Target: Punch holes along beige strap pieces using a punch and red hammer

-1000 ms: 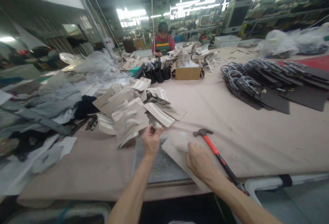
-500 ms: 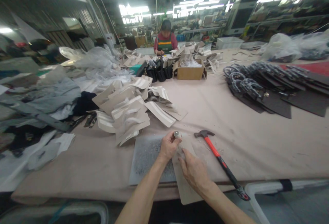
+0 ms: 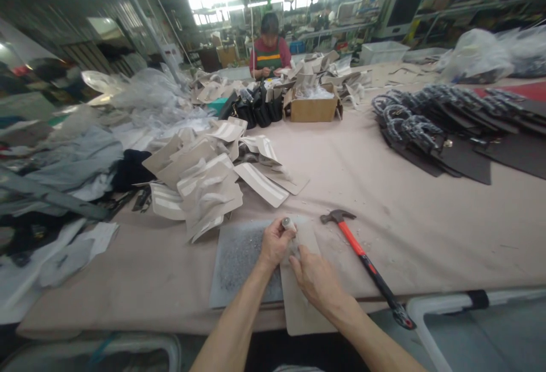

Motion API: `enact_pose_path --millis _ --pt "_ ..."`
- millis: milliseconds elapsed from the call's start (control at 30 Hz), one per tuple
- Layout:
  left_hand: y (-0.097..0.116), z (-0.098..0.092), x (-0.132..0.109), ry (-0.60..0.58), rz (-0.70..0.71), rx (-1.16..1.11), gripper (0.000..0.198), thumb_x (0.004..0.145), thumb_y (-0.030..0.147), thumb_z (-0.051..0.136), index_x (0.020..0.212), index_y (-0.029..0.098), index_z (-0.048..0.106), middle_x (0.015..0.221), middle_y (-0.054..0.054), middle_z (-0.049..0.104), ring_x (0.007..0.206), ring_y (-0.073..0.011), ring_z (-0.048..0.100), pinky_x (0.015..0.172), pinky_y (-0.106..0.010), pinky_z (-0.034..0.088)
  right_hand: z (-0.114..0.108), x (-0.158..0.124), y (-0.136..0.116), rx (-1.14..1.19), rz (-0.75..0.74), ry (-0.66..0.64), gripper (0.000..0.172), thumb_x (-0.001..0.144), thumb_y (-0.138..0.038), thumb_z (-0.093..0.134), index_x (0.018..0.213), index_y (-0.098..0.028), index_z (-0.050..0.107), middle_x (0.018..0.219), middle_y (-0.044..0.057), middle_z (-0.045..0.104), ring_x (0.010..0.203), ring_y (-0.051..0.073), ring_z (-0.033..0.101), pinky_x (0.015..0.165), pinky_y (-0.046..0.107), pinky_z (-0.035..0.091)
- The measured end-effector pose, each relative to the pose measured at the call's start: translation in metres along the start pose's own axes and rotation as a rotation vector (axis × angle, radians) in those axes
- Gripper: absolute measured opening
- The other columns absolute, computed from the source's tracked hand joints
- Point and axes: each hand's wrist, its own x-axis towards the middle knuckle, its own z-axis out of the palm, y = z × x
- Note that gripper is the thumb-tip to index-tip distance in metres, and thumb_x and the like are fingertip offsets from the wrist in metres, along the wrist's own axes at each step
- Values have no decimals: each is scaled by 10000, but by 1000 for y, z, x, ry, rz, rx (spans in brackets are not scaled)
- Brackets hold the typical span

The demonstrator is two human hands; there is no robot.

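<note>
The left hand brings its gripped cylinder over the card, at the board's three o'clock; right hand joins, hold unclear.

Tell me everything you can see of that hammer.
The claw hammer has a dark, metal-looking head. Its handle is bright red near the head, then black with red patches toward the butt. It lies on its side, slanting across the table to the right of the right hand, head away from the person, butt reaching past the near edge. Only the table touches it.
</note>
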Motion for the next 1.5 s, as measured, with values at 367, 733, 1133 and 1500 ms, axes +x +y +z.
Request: enact_pose_path --millis 367,733,1133,1500 --pt "0 -3 -3 -35 41 27 250 775 339 751 927 147 699 854 -56 745 746 -178 669 707 -254 521 14 -2 43 437 -30 177 549 1024 -469 280 1347 -115 548 1131 160 703 1045 281 664 893 389 487" --pt "1 0 -8 -12 135 218 183 806 278 664 938 155 698 816 -32 718 730 -170 649 681 -231 488 -5 -2 146 -235 273 254 190 935 -295 510 996 -139 601 970 149 598 864 286 603 721 359 421" --pt "3 5 -12 -33 254 380 101 808 222 622 882 168 663 721 18 603 653 -133 540 644 -208 410 -62 -17 84 789 202 125 263 881 -494 425 774 -256 393 598 -51 423 461 125 382 447 245 299" --pt "1 5 -13 -36 255 444 76 800 191 598 849 171 653 675 25 558 618 -128 493 611 -216 365 -114 -34 53 -43 -331 497 246 991 -350 390 784 -237 461 544 -19 530 422 144 435 480 291 201"
